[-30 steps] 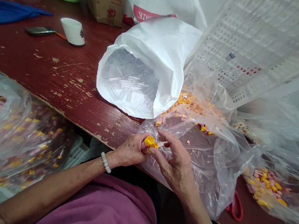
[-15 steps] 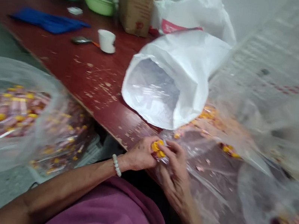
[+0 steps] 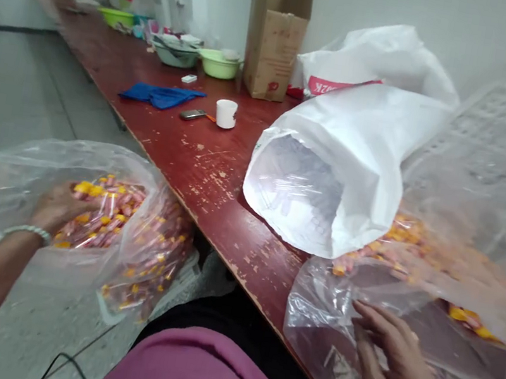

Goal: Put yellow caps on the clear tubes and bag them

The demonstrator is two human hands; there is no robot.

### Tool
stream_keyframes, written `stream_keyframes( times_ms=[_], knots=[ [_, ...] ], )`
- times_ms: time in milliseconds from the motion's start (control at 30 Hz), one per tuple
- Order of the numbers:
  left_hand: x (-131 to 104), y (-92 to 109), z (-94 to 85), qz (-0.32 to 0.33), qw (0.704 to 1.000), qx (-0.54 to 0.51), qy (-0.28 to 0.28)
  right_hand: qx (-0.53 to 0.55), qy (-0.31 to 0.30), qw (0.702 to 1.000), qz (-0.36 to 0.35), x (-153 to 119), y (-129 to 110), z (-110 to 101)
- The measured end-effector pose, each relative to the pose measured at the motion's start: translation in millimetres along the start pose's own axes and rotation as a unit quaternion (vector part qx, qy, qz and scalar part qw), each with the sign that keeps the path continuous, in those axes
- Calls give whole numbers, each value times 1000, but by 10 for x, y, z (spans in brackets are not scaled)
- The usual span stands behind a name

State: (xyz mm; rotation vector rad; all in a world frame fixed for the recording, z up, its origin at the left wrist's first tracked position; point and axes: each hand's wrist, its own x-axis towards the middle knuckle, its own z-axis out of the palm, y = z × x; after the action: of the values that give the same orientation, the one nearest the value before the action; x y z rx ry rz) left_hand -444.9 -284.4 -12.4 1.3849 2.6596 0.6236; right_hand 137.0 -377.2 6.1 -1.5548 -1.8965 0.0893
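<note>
My left hand (image 3: 57,204), with a pale bead bracelet (image 3: 28,232) at the wrist, reaches into a large clear plastic bag (image 3: 95,155) at the left. Its fingers are closed around a small bunch of yellow-capped pink pieces (image 3: 87,189), partly hidden and slightly blurred. Many similar pieces (image 3: 109,218) lie heaped in that bag. Over the red table's near edge, my right hand (image 3: 392,359) is open, fingers loosely bent and holding nothing. Beneath it spreads clear plastic sheeting (image 3: 325,310). More yellow and pink pieces (image 3: 399,238) are piled beyond it, partly under film.
A white woven sack (image 3: 340,126) lies on the red table (image 3: 216,177), its mouth facing me. Farther back are a white cup (image 3: 225,113), a dark spoon-like item (image 3: 192,114), a blue cloth (image 3: 162,96), a cardboard box (image 3: 274,58) and green basins (image 3: 219,66).
My left hand has moved from beside my right hand down into the bag at the left, carrying the yellow-capped bunch. My right hand has let go and moved right. The view has swung left.
</note>
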Motion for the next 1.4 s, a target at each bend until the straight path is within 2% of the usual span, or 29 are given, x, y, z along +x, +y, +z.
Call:
stream_keyframes(
  times_ms=[67, 100, 133, 200, 267, 333, 367, 433, 467, 533, 600, 667, 733, 833, 900, 1033, 1133, 1267, 1333, 1400],
  knots=[
    [65, -126, -27, -6, 996, 74, -54, 4, 2, 1000, -20, 48, -46, 4],
    [64, -118, -52, 2, 993, 106, -61, 8, -1, 1000, -28, 81, -64, 10],
    [44, -62, -83, 14, 990, 133, -54, 13, -2, 999, -37, 123, -80, 20],
    [-45, 186, -136, 45, 986, 162, -15, 23, -2, 998, -50, 260, -106, 63],
    [-181, 587, -145, 99, 986, 131, 38, 36, -8, 998, -49, 500, -130, 167],
    [-342, 1093, -78, 183, 980, 18, 77, 41, -30, 998, -32, 855, -158, 356],
    [-421, 1368, -11, 233, 968, -57, 71, 35, -45, 998, -19, 1063, -173, 481],
    [-551, 1927, 181, 323, 935, -146, 17, -9, -99, 994, 32, 1487, -205, 769],
    [-594, 2195, 300, 363, 917, -163, -13, -36, -126, 989, 74, 1678, -221, 917],
    [-626, 2666, 556, 432, 888, -148, -57, -57, -136, 983, 113, 1968, -248, 1183],
    [-597, 3014, 793, 474, 872, -92, -81, -71, -139, 976, 149, 2117, -269, 1376],
    [-540, 3219, 976, 481, 870, -55, -98, -82, -153, 967, 184, 2157, -286, 1482],
    [-489, 3302, 1094, 510, 851, -31, -120, -89, -174, 958, 208, 2150, -299, 1517],
    [-452, 3281, 1180, 573, 806, 22, -146, -89, -201, 950, 222, 2151, -301, 1501],
    [-454, 3228, 1199, 566, 811, 43, -144, -85, -212, 947, 226, 2179, -283, 1479],
    [-526, 3171, 1186, 448, 888, 16, -107, -71, -202, 940, 264, 2257, -233, 1461],
    [-617, 3234, 1185, 350, 928, 7, -124, -48, -181, 939, 287, 2283, -263, 1505],
    [-668, 3361, 1269, 283, 941, -42, -179, -8, -162, 946, 281, 2245, -373, 1645],
    [-641, 3390, 1333, 234, 942, -133, -201, 14, -156, 950, 271, 2224, -388, 1715],
    [-601, 3391, 1389, 173, 922, -251, -240, 44, -156, 951, 262, 2213, -357, 1766]
  ],
)
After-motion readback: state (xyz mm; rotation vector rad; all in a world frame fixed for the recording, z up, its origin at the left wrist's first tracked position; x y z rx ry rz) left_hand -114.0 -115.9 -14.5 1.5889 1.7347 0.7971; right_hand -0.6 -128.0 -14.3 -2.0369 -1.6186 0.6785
